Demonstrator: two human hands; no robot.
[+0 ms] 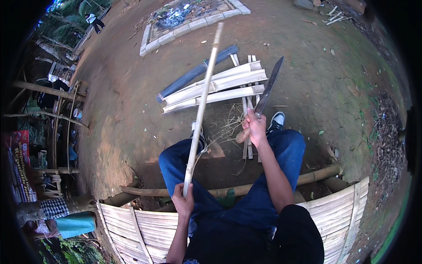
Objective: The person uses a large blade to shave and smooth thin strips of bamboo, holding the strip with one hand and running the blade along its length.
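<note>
My left hand (183, 200) is closed round the lower end of a long, pale bamboo strip (202, 105), which slants up and away in front of me. In my right hand (256, 126) is the wooden handle of a machete (271, 83); its dark blade points up and to the right, apart from the strip. Split bamboo halves (215, 85) lie on the ground beyond my feet, next to a dark whole bamboo pole (195, 72). Thin shavings (231, 125) are scattered between my shoes. Several narrow bamboo slats (250, 152) lie under and near my right hand.
I sit on a slatted bamboo bench (325, 211) with a bamboo rail (237, 190) at its front. Far ahead, a stone-edged fire pit (184, 29) holds ash. At left stand a pole fence (57, 127), hung cloths (74, 225) and a distant person (93, 21).
</note>
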